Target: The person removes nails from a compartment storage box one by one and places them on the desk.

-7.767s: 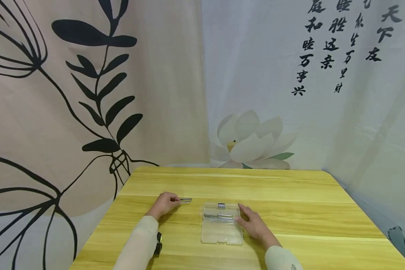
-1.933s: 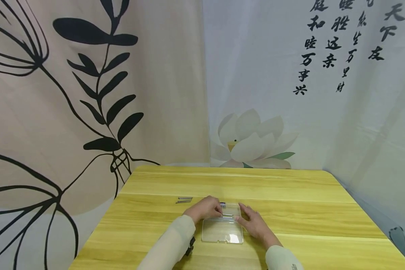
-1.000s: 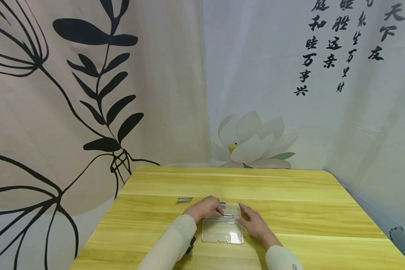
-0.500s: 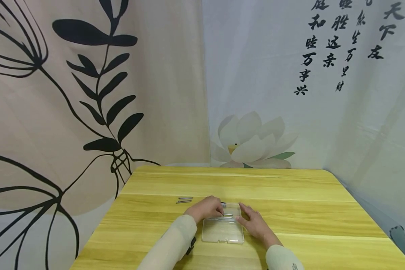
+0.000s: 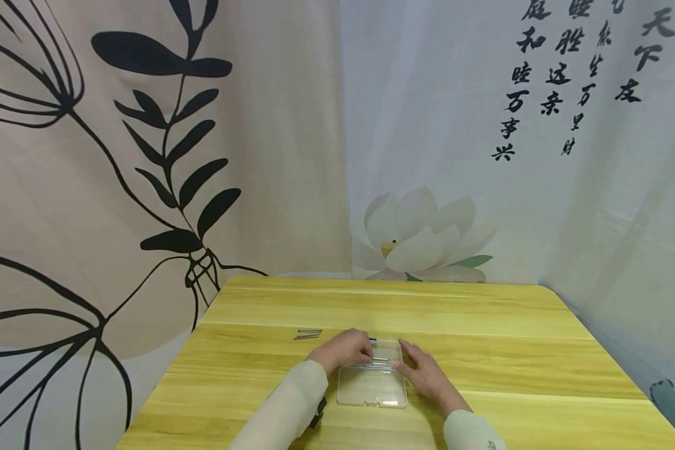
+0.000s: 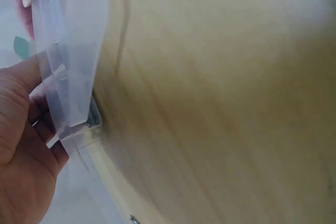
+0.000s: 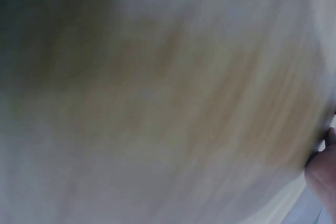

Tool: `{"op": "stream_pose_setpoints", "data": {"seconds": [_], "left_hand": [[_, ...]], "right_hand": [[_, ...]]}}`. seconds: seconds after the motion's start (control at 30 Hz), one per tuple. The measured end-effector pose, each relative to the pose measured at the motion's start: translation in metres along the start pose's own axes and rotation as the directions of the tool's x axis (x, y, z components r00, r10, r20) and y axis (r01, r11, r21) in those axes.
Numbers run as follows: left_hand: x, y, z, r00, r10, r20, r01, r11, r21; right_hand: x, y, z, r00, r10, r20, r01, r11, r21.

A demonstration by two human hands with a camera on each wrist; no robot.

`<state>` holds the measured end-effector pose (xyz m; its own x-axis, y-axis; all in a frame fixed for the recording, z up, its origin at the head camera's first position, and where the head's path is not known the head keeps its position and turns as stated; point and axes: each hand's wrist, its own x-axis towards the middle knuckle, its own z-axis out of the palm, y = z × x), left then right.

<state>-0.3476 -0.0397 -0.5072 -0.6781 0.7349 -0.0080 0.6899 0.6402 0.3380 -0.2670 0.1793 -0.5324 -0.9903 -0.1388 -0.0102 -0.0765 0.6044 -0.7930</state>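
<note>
A clear plastic case (image 5: 372,386) lies unfolded on the table, hinge across its middle. My right hand (image 5: 425,374) grips its right edge, thumb near the hinge and fingers toward the far corner. Inside the far half, my left hand (image 5: 345,349) has curled fingers at a thin metal rod (image 5: 380,359), whose right end sticks out past the fingertips; the hand hides the rest. In the left wrist view, the left hand (image 6: 23,129) reaches behind the clear case wall (image 6: 81,40). The right wrist view shows only part of a hand (image 7: 323,177) at its edge.
Thin metal rods (image 5: 308,334) lie side by side on the wooden table (image 5: 484,325), left of the case. A small dark-and-white piece (image 5: 373,342) shows at the case's far edge. A printed curtain (image 5: 292,156) hangs behind the table.
Since the oldest frame, my left hand has left the rods on the table and moved right into the case. Over the last two seconds both hands stay nearly still.
</note>
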Motion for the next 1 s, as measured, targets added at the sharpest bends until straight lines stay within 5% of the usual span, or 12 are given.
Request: {"op": "stream_pose_setpoints", "data": {"seconds": [0.3, 0.57, 1.0], "left_hand": [[-0.003, 0.0, 0.001, 0.999, -0.042, -0.025, 0.037, 0.983, -0.182], [0.003, 0.012, -0.005, 1.0, -0.024, 0.01, 0.023, 0.996, 0.082], [0.006, 0.011, -0.001, 1.0, 0.019, 0.008, -0.02, 0.99, 0.138]], "right_hand": [[0.001, 0.002, 0.001, 1.0, 0.01, -0.001, -0.01, 1.0, -0.015], [0.002, 0.003, 0.0, 1.0, 0.001, -0.007, -0.001, 1.0, -0.004], [0.001, 0.001, -0.002, 1.0, 0.0, -0.009, 0.0, 1.0, -0.014]]}}
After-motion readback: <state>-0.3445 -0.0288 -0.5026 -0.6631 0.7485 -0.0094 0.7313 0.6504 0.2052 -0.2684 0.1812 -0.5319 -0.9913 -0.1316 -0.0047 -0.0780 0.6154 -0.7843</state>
